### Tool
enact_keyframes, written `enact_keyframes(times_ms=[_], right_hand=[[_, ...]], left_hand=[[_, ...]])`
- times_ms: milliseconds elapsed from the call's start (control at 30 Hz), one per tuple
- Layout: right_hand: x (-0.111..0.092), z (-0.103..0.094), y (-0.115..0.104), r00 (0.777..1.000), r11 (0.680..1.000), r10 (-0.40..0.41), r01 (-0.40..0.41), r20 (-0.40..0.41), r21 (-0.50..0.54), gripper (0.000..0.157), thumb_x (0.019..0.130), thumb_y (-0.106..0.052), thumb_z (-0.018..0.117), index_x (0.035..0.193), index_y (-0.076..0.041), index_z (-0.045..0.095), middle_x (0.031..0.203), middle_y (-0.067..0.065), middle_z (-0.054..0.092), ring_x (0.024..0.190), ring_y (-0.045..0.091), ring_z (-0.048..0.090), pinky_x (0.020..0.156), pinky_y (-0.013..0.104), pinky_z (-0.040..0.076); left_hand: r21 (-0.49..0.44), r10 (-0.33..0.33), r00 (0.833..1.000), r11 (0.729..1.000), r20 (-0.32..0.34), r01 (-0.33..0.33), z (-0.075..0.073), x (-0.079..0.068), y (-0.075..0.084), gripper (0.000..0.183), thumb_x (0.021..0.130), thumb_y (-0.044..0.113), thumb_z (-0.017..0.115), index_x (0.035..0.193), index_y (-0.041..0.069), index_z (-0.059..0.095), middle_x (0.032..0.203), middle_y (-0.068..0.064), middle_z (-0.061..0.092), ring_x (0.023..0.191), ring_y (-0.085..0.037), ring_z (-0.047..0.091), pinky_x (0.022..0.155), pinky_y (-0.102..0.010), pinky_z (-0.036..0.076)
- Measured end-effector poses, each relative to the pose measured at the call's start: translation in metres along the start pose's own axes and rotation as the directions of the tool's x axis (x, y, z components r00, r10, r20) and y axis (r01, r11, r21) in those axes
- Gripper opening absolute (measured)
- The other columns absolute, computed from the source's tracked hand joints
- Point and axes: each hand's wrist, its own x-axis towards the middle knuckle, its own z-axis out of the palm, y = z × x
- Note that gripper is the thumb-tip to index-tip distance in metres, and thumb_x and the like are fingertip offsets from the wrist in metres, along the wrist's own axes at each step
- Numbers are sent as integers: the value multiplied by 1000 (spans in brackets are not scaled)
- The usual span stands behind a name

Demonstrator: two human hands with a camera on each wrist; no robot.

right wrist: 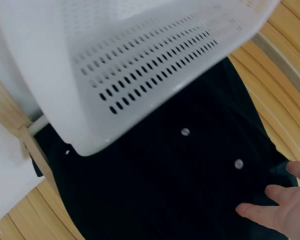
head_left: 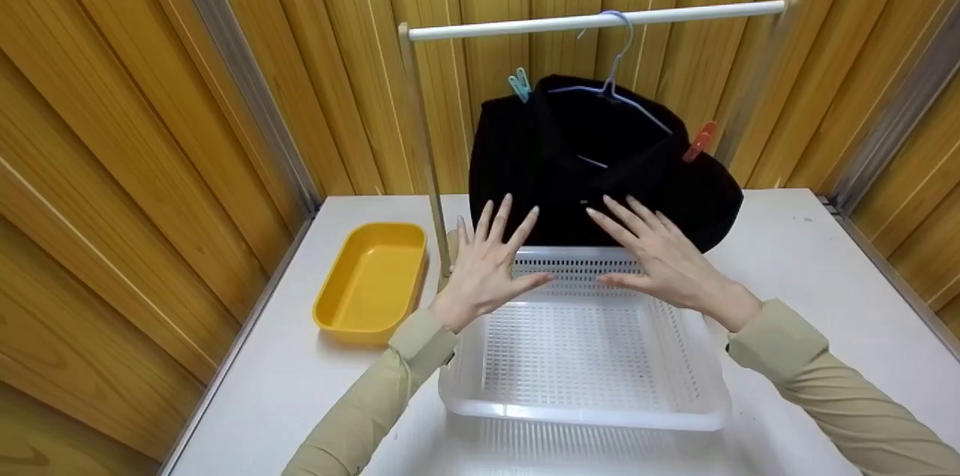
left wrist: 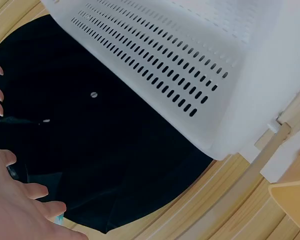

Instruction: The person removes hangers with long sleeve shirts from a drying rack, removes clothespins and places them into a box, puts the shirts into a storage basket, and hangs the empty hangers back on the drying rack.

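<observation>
A black buttoned shirt (head_left: 510, 161) hangs on a pale purple wire hanger (head_left: 613, 75) from the white rod of a rack. A light blue clothespin (head_left: 520, 84) grips its left shoulder, a red clothespin (head_left: 700, 142) its right. My left hand (head_left: 487, 266), fingers spread and holding nothing, is held over the back left of a white perforated basket (head_left: 585, 416). Mirroring it on the right, my right hand (head_left: 667, 262) is spread and empty too. Both hands' fingertips overlap the shirt's lower front in the head view. White buttons (right wrist: 185, 132) show along the shirt in the right wrist view.
On the white table (head_left: 262, 401), a yellow tray (head_left: 371, 288) stands left of the basket. The rack's white rod (head_left: 502, 28) spans two wooden posts (head_left: 421, 139) behind the basket. Wood-patterned panels (head_left: 330, 49) enclose the back and sides.
</observation>
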Motion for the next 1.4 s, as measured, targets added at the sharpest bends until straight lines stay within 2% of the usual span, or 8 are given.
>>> enact_keyframes(times_ms=[267, 433, 600, 733, 933, 1033, 1200, 1400], right_hand=[[1, -14, 0, 996, 998, -30, 35, -86, 52, 82, 78, -50, 63, 144, -19, 25, 144, 9, 25, 126, 33, 26, 89, 57, 29], [2, -22, 0, 987, 996, -53, 64, -152, 68, 78, 81, -56, 56, 143, -16, 28, 143, 8, 27, 125, 28, 29, 87, 57, 32], [3, -33, 4, 971, 994, -62, 80, -231, 72, 77, 83, -59, 49, 142, -13, 30, 142, 6, 30, 123, 25, 33, 86, 54, 33], [1, -44, 11, 957, 993, -25, 57, -289, 104, 74, 84, -56, 52, 140, -11, 33, 141, 3, 33, 120, 26, 36, 88, 52, 32], [-9, -57, 20, 941, 974, 102, -28, -321, 227, 71, 83, -46, 61, 140, -13, 35, 140, 2, 34, 123, 27, 31, 95, 52, 26], [-13, -60, 23, 929, 966, 117, -24, -352, 258, 69, 82, -43, 63, 139, -11, 37, 139, 3, 35, 124, 26, 31, 97, 48, 24], [-14, -64, 25, 905, 971, 75, 29, -420, 238, 67, 84, -43, 60, 135, -4, 39, 136, 7, 40, 121, 22, 36, 100, 36, 23], [-14, -66, 28, 848, 965, 75, 71, -524, 254, 63, 87, -40, 58, 128, 6, 43, 123, 20, 48, 117, 23, 39, 98, 31, 26]], left_hand=[[-24, -32, 997, 999, -67, 30, -8, 4, -9, 88, 76, 77, 31, 146, 27, 14, 148, -14, 8, 132, -32, 1, 93, -65, 6], [-32, -52, 995, 998, -89, 49, -14, 4, -15, 88, 76, 77, 30, 146, 26, 14, 148, -13, 5, 132, -31, 1, 94, -64, 6], [-31, -73, 988, 997, -139, 70, -17, 5, -22, 86, 78, 75, 33, 146, 25, 15, 148, -12, 4, 132, -31, 7, 94, -63, 7], [-39, -65, 984, 997, -166, 59, -17, 4, -25, 83, 80, 72, 34, 146, 24, 15, 148, -14, 6, 131, -31, 9, 94, -62, 11], [-73, -78, 978, 995, -196, 65, -16, 3, -31, 81, 83, 68, 35, 146, 23, 14, 146, -16, 11, 131, -32, 11, 96, -59, 13], [-106, -86, 975, 992, -206, 65, -17, 3, -34, 79, 85, 65, 36, 146, 21, 12, 145, -17, 12, 130, -34, 14, 97, -58, 13], [-161, -102, 965, 985, -240, 64, -19, 3, -38, 78, 86, 62, 38, 145, 18, 12, 143, -19, 17, 128, -31, 18, 98, -55, 15], [-267, -180, 944, 958, -276, 104, -19, 4, -47, 76, 87, 58, 42, 143, 11, 20, 139, -21, 23, 125, -31, 23, 100, -45, 18]])
